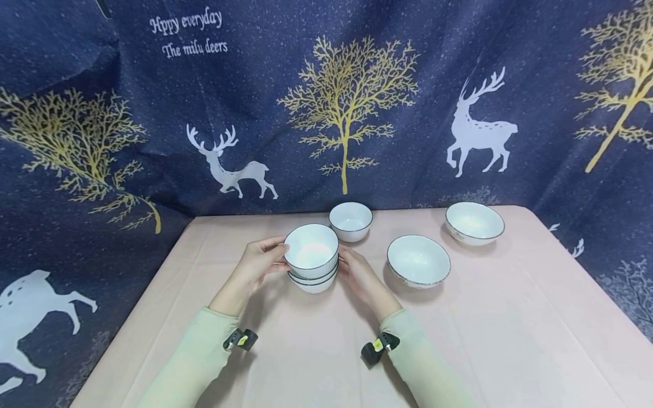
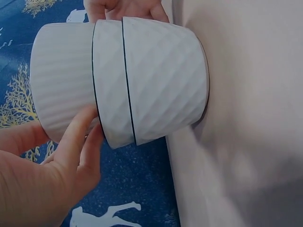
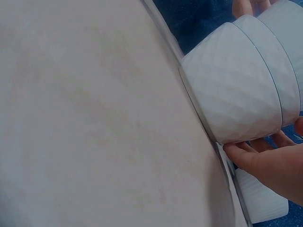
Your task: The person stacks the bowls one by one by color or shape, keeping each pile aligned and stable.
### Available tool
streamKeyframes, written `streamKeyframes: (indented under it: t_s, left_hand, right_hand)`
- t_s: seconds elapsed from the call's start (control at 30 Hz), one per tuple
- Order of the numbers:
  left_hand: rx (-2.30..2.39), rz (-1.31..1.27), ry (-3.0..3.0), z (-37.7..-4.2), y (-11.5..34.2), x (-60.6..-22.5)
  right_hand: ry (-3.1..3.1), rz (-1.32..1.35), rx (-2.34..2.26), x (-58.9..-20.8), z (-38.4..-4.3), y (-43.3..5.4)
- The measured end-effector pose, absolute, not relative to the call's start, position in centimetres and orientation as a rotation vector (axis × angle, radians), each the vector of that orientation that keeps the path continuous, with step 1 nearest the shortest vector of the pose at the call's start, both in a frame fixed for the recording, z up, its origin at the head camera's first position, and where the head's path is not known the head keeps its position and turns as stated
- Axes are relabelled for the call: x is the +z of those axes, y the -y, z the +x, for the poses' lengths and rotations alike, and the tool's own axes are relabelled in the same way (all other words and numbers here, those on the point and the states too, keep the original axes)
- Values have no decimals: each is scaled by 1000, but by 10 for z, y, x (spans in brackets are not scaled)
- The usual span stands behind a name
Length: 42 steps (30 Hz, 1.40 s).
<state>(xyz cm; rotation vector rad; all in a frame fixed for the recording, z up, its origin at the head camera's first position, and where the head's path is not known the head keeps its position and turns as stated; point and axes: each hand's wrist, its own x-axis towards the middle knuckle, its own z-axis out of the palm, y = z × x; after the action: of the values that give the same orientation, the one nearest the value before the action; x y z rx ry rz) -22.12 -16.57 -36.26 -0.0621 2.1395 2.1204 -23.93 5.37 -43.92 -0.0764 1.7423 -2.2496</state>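
Observation:
Three white bowls with dark rims are stacked one in another on the table. The top bowl [image 1: 311,246] has a ribbed outer wall, while the middle bowl [image 2: 111,85] and the bottom bowl [image 2: 163,80] carry a diamond relief. My left hand [image 1: 260,260] grips the top bowl from the left, thumb near its rim and fingers low on its wall. From the right, my right hand [image 1: 359,277] holds the side of the stack; in the right wrist view its fingers [image 3: 241,153] lie along the bottom bowl's wall.
Close behind the stack stands a smaller white bowl [image 1: 352,218]. To the right are a wider bowl [image 1: 418,260] and, farther back, another wide bowl [image 1: 474,222]. A pale pink cloth covers the table [image 1: 510,328], and a dark blue curtain [image 1: 408,141] hangs behind it.

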Motion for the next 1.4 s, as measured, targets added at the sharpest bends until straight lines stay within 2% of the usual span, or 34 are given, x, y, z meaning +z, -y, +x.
streamKeyframes:
  t_s: [1.4]
  left_hand:
    - [1973, -79, -2329, -233, 171, -362]
  right_hand:
    - [-1816, -80, -2177, -438, -237, -55]
